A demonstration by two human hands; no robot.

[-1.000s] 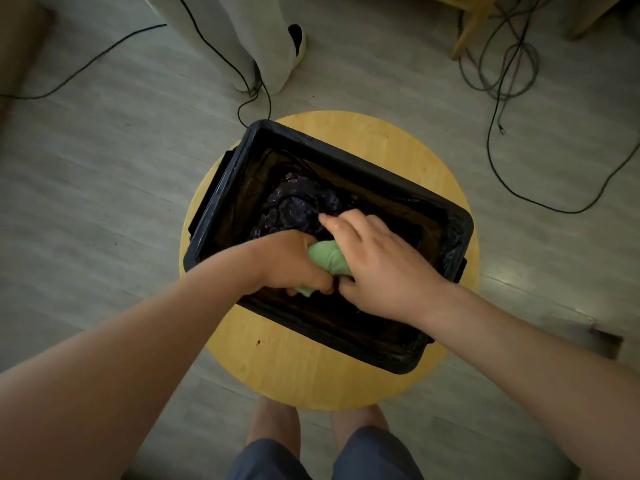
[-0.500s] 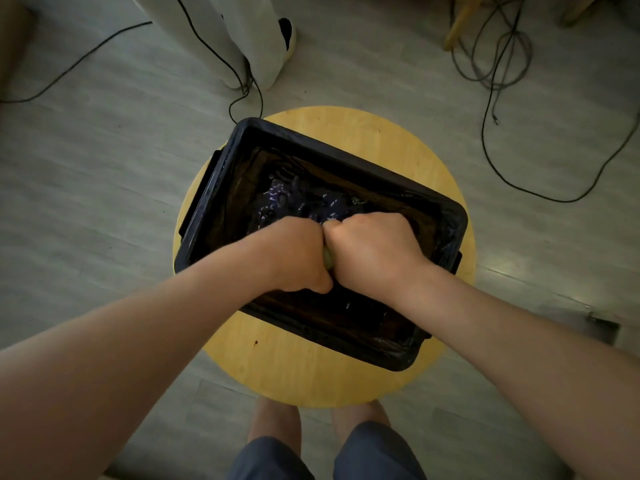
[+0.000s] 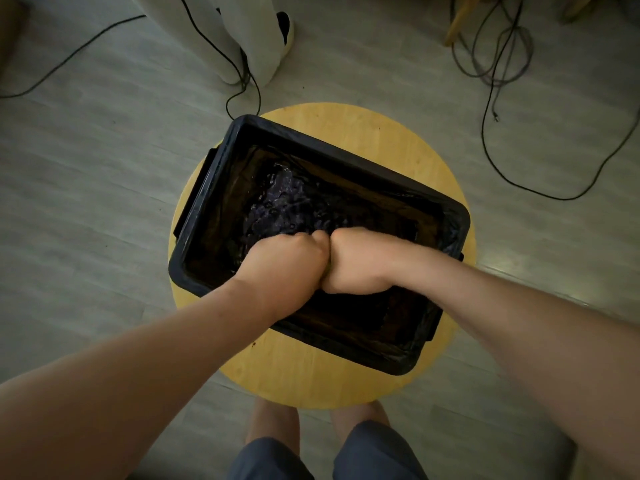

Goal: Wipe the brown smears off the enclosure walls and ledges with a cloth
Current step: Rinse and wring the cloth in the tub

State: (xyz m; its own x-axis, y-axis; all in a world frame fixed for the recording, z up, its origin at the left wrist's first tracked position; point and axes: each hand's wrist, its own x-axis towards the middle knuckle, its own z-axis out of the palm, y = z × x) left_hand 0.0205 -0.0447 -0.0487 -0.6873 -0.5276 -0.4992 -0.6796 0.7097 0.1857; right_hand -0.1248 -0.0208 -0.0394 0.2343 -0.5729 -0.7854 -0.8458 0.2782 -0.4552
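A black rectangular bin point(image 3: 363, 157), lined with dark plastic, sits on a round wooden stool point(image 3: 398, 140). Dark water ripples in its far half point(image 3: 294, 202). Both fists are pressed together over the middle of the bin. My left hand point(image 3: 287, 265) and my right hand point(image 3: 360, 261) grip the green cloth point(image 3: 328, 270), which shows only as a thin sliver in the seam between them. The rest of the cloth is hidden inside the fists.
Another person's pale trouser legs and shoe point(image 3: 256, 39) stand on the grey floor beyond the stool. Black cables point(image 3: 491, 98) trail at the upper right and upper left. A wooden chair leg point(image 3: 460, 19) is at the top right. My knees show below the stool.
The green cloth, plainly visible a second ago, is now bunched almost out of sight. My right hand curled from open fingers into a fist against the left.
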